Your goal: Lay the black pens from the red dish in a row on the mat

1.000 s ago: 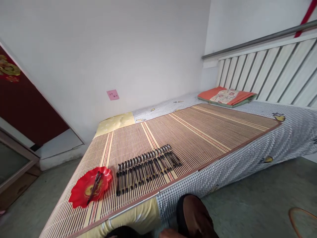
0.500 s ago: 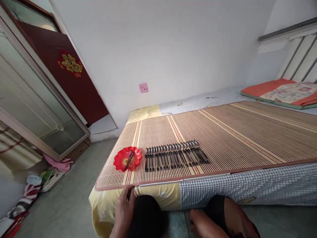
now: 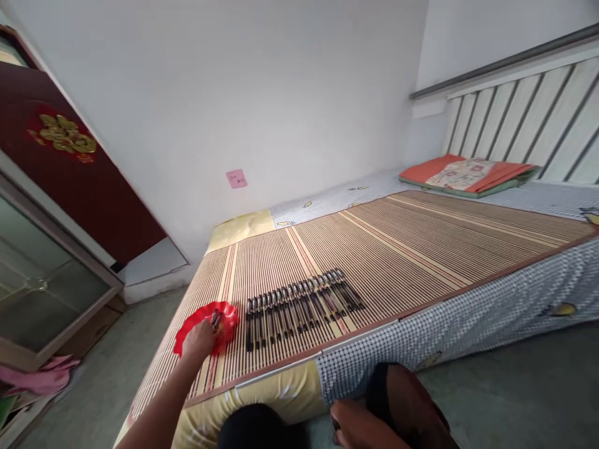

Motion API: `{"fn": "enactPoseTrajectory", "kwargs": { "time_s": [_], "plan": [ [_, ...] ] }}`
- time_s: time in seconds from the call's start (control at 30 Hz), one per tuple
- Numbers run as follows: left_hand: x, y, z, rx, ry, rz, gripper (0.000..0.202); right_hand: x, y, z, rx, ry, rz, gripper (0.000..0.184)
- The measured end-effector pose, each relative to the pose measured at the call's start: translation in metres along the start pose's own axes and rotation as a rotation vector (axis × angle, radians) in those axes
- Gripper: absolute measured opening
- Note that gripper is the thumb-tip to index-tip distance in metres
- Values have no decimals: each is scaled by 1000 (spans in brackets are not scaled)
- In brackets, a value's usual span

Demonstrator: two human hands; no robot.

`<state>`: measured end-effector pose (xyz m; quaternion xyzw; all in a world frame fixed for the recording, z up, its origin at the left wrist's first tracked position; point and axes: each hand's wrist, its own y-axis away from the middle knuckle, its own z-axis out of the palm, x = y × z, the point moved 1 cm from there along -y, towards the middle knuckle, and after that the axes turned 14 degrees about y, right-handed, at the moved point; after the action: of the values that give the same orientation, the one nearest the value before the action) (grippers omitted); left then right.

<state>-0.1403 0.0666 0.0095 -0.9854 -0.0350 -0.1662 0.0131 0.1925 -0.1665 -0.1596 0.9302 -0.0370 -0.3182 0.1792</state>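
Observation:
My left hand (image 3: 199, 340) reaches over the scalloped red plate (image 3: 185, 325), its fingers curled closed at the dark pens (image 3: 216, 319) inside. The upper ends of these pens show past my fingers; their lower ends are hidden by my hand. To the right of the plate, a row of several black pens (image 3: 299, 305) lies side by side on the striped mat (image 3: 402, 249). My right hand (image 3: 350, 421) rests low by my knee, below the bed's edge. Its fingers are closed, with a small dark thing partly showing that I cannot make out.
The mat covers a bed with a checked and yellow sheet (image 3: 290, 390). A folded orange and floral cloth (image 3: 468, 174) lies at the far right, near a slatted white headboard (image 3: 519, 118). A pink note (image 3: 236, 179) is on the wall. My knees are against the near side.
My left hand has moved from the bed's front edge onto the red plate and its pens. The view has turned to the right. My right hand stays by my knee.

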Motion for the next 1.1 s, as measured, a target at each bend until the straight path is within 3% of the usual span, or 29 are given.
{"fn": "enactPoseTrajectory", "kwargs": {
  "time_s": [0.17, 0.3, 0.37, 0.47, 0.53, 0.6, 0.7, 0.8, 0.9, 1.0, 1.1],
  "plan": [
    [0, -2, -10, 6, 57, -35, 23, -7, 0, -4, -56, 183, -84, 6],
    [7, 24, -15, 37, 207, -18, 19, -8, -3, -3, -59, 212, -129, 4],
    [17, 56, -4, 33, 400, 8, 21, -9, -5, -4, -49, 207, -157, 5],
    [43, 127, 33, -79, 1268, -29, 31, -13, -6, -7, -16, 188, -202, 4],
    [65, 174, 58, -145, 1579, -112, 32, -17, -6, -9, 24, 121, -249, 7],
    [87, 211, 76, -185, 1746, -183, 33, -22, -5, -12, 54, -10, -295, 14],
    [107, 241, 87, -226, 1801, -279, 37, -32, -1, -20, 36, -315, -318, 20],
    [115, 253, 85, -226, 1775, -295, 44, -47, 10, -39, 101, -606, -339, 34],
    [119, 261, 83, -243, 1681, -164, 45, -64, 26, -62, 229, -765, -392, 46],
    [124, 267, 81, -181, 1595, -37, 48, -80, 41, -75, 239, -855, -401, 46],
    [128, 272, 79, -118, 1552, -2, 51, -88, 50, -77, 249, -858, -370, 47]
  ]
}}
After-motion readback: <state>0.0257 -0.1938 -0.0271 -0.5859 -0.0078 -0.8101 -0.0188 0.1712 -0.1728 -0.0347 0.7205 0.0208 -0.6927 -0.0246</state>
